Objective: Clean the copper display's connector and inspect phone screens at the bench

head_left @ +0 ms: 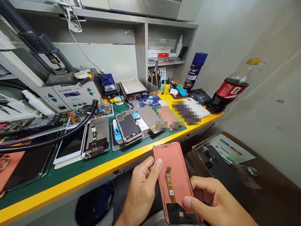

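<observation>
Between my two hands is a phone screen [180, 163], its pink back turned up toward me. A brown flex cable [169, 183] runs down its middle to a black patch at the lower end. My left hand [144, 188] grips the left edge, thumb on the pink face. At the lower right edge, my right hand [209, 199] holds it with the thumb laid on the back and the fingers curled behind. The screen is above my lap, in front of the bench edge. Its front side is hidden.
Several phone screens, among them one with a black back [129, 126], lie along the green mat [122, 153]. A rework station [72, 94] stands back left, its black hose [70, 135] crossing the mat. A cola bottle [229, 88] and a blue spray can [195, 70] stand at right.
</observation>
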`<state>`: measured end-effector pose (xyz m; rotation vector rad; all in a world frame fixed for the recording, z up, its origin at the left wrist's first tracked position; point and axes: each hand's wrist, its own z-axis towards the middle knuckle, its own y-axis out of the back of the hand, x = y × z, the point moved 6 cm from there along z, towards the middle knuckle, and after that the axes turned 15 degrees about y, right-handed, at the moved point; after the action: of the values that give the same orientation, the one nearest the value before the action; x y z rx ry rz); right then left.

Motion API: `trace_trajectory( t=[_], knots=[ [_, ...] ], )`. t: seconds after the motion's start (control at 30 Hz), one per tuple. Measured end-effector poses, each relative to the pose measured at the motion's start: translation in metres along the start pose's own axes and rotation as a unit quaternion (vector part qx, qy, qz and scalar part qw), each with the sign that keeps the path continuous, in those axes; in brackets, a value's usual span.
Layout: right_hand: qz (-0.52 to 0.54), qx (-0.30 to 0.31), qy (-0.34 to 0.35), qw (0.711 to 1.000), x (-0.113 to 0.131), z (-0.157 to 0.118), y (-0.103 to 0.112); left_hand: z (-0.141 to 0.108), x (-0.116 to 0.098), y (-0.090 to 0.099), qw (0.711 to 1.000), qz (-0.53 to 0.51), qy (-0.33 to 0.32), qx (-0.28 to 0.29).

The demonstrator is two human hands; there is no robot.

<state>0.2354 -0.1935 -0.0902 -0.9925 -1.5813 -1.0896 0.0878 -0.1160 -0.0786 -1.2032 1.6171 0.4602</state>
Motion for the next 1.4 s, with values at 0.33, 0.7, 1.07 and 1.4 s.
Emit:
trace_trajectory(
  t=[0.33,0.7,1.07,1.4],
  knots=[
    [-0.176,-0.059,0.055,0.981,0.005,-0.006,0.015,0.006,-0.006,0.005,0.994,0.005,-0.043,-0.102],
    [-0.114,-0.071,0.049,0.99,0.005,-0.003,0.021,0.011,-0.013,0.005,0.986,0.065,-0.028,-0.149],
    [-0.059,-0.091,0.063,0.992,0.041,0.103,0.146,0.023,-0.005,-0.001,0.988,0.1,-0.026,-0.114],
    [-0.074,0.029,-0.007,0.997,0.036,0.182,0.163,0.032,-0.024,-0.059,0.689,0.481,-0.482,-0.248]
  ],
)
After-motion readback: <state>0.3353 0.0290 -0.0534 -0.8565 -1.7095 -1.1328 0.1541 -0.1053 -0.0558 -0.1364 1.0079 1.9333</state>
